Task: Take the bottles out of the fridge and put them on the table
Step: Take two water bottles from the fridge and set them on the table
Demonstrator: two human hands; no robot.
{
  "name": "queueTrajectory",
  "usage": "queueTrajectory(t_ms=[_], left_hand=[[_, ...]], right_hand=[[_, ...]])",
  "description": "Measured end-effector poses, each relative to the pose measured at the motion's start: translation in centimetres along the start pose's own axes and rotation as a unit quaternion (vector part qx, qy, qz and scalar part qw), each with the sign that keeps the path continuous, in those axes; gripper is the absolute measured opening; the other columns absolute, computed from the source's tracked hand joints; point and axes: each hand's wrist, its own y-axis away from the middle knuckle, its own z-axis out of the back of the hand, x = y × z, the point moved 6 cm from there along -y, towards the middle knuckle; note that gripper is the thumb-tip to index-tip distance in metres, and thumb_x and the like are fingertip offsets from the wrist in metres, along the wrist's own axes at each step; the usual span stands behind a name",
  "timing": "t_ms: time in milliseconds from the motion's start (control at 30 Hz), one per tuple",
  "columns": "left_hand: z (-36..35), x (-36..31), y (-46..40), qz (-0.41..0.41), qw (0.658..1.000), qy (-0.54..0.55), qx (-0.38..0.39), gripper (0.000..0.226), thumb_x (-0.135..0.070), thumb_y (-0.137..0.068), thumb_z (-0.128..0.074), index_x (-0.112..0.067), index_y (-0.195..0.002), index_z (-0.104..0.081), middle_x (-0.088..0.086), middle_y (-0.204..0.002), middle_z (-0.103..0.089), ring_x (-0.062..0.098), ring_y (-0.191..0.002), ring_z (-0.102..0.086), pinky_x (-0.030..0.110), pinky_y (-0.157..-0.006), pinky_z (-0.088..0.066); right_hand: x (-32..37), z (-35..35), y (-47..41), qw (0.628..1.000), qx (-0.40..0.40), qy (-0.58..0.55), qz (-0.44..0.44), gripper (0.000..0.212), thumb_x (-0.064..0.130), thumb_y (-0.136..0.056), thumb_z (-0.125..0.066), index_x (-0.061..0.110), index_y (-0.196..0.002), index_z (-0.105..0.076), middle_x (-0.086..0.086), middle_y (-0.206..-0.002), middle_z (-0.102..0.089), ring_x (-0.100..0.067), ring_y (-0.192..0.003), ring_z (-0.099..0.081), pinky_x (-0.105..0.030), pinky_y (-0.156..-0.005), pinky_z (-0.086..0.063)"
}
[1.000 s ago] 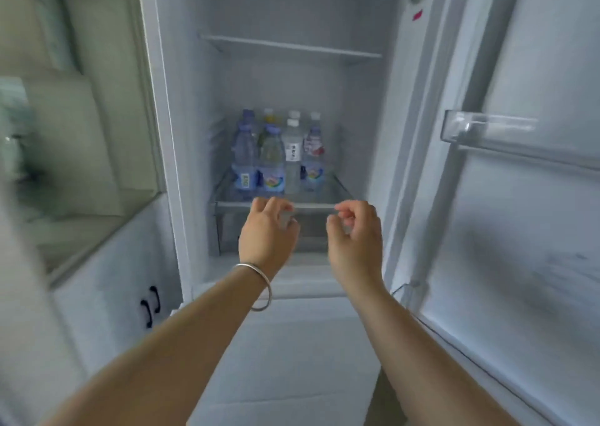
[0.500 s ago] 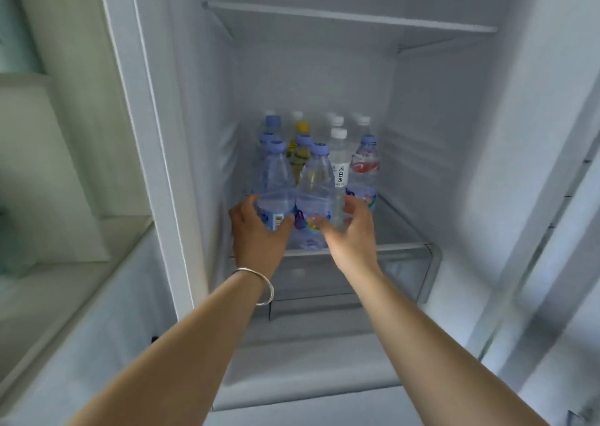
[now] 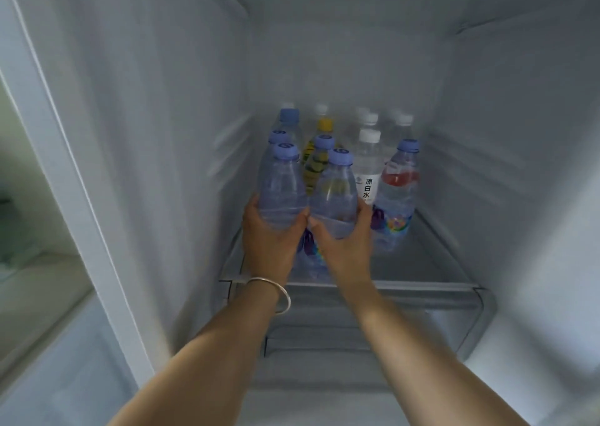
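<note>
Clear plastic with pale blue caps: the two front bottles stand on the glass shelf (image 3: 422,284) of the fridge (image 3: 162,101), and each hand has taken one; the left hand (image 3: 271,244) is wrapped round the left bottle (image 3: 281,185), fingers closed on its lower body, and the right hand (image 3: 344,247) is clamped likewise on the right bottle (image 3: 336,195), the thumbs nearly meeting between them; gripping low probably steadies a tall, smooth bottle for lifting clear. Beyond the fingertips the other bottles (image 3: 394,198) crowd together, just beside the right fingers. Half a second ago the hands were only reaching the bottles, fingers spread; the view has closed in since.
</note>
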Motion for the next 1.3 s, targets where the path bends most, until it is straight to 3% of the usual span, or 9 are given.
queueTrajectory(t_ms=[200, 333, 533, 633, 700, 867, 967, 1067, 1300], left_hand=[[0.3, -0.9, 0.8, -0.029, 0.999, -0.007, -0.018, 0.062, -0.056, -0.051, -0.076, -0.023, -0.098, -0.053, -0.001, -0.095, -0.068, 0.011, -0.083, -0.066, 0.021, -0.068, -0.052], [1.3, -2.0, 2.0, -0.040, 0.999, -0.009, -0.032, 0.057, -0.040, -0.059, -0.083, -0.021, -0.102, -0.050, -0.004, -0.094, -0.064, 0.009, -0.081, -0.063, 0.001, -0.061, -0.042], [4.4, -7.6, 4.9, -0.102, 0.995, 0.023, 0.004, 0.052, -0.030, -0.062, -0.086, -0.032, -0.097, -0.048, -0.022, -0.087, -0.058, -0.016, -0.075, -0.058, -0.001, -0.064, -0.040], [6.6, -9.9, 7.6, -0.111, 0.992, 0.046, 0.048, 0.060, -0.045, -0.056, -0.079, -0.029, -0.107, -0.051, -0.007, -0.099, -0.070, 0.005, -0.087, -0.067, 0.019, -0.078, -0.051], [8.0, -11.4, 9.8, -0.116, 0.988, 0.059, 0.083, 0.067, -0.050, -0.054, -0.074, -0.023, -0.111, -0.052, -0.007, -0.098, -0.070, 0.006, -0.086, -0.066, 0.019, -0.076, -0.050], [10.6, -15.0, 17.0, -0.121, 0.970, 0.096, 0.186, 0.066, -0.052, -0.056, -0.072, -0.019, -0.111, -0.052, -0.012, -0.093, -0.064, 0.001, -0.077, -0.058, -0.004, -0.067, -0.035], [11.3, -16.9, 22.6, -0.110, 0.954, 0.117, 0.252, 0.068, -0.062, -0.053, -0.067, -0.021, -0.104, -0.052, -0.011, -0.092, -0.065, 0.005, -0.081, -0.061, 0.012, -0.074, -0.042], [11.6, -18.7, 29.1, -0.095, 0.937, 0.133, 0.309, 0.063, -0.065, -0.051, -0.063, -0.025, -0.097, -0.048, -0.008, -0.092, -0.066, 0.013, -0.082, -0.063, 0.027, -0.077, -0.047], [12.5, -23.7, 46.1, -0.069, 0.882, 0.176, 0.432, 0.072, -0.071, -0.047, -0.058, -0.025, -0.102, -0.049, -0.009, -0.094, -0.065, 0.014, -0.086, -0.063, 0.027, -0.079, -0.049]], right_hand=[[-0.1, -0.3, 0.1, 0.999, -0.035, -0.015, 0.005, 0.061, 0.027, -0.071, -0.079, 0.028, -0.120, -0.043, 0.025, -0.103, -0.056, 0.019, -0.091, -0.056, -0.002, -0.075, -0.042], [1.2, 0.2, 1.0, 0.999, -0.048, 0.007, 0.013, 0.063, 0.036, -0.065, -0.082, 0.026, -0.116, -0.047, 0.022, -0.100, -0.058, 0.019, -0.089, -0.056, -0.003, -0.075, -0.043], [7.8, 2.1, 4.6, 0.991, -0.117, 0.017, 0.057, 0.066, 0.049, -0.056, -0.074, 0.024, -0.112, -0.049, 0.023, -0.095, -0.059, 0.016, -0.083, -0.057, -0.005, -0.075, -0.042], [11.4, 3.6, 8.7, 0.981, -0.171, 0.039, 0.082, 0.073, 0.057, -0.055, -0.062, 0.018, -0.115, -0.050, 0.006, -0.103, -0.065, -0.005, -0.094, -0.062, -0.013, -0.081, -0.045], [13.8, 5.0, 12.1, 0.971, -0.211, 0.056, 0.096, 0.082, 0.058, -0.053, -0.060, 0.011, -0.120, -0.049, 0.001, -0.107, -0.064, -0.014, -0.097, -0.062, -0.013, -0.080, -0.044], [19.2, 10.2, 20.9, 0.948, -0.286, 0.110, 0.080, 0.068, 0.059, -0.051, -0.061, 0.031, -0.110, -0.047, 0.014, -0.098, -0.063, 0.003, -0.086, -0.060, -0.007, -0.074, -0.044], [22.2, 14.2, 26.6, 0.928, -0.340, 0.141, 0.064, 0.066, 0.061, -0.048, -0.061, 0.034, -0.106, -0.043, 0.025, -0.086, -0.057, 0.008, -0.076, -0.058, 0.000, -0.067, -0.039], [25.2, 18.6, 32.4, 0.900, -0.394, 0.176, 0.051, 0.067, 0.061, -0.048, -0.060, 0.032, -0.105, -0.044, 0.020, -0.089, -0.060, -0.005, -0.082, -0.060, -0.013, -0.074, -0.044], [31.7, 29.7, 46.7, 0.833, -0.492, 0.254, 0.019, 0.062, 0.044, -0.061, -0.072, 0.028, -0.115, -0.048, 0.006, -0.104, -0.064, -0.017, -0.093, -0.064, -0.030, -0.085, -0.050]])
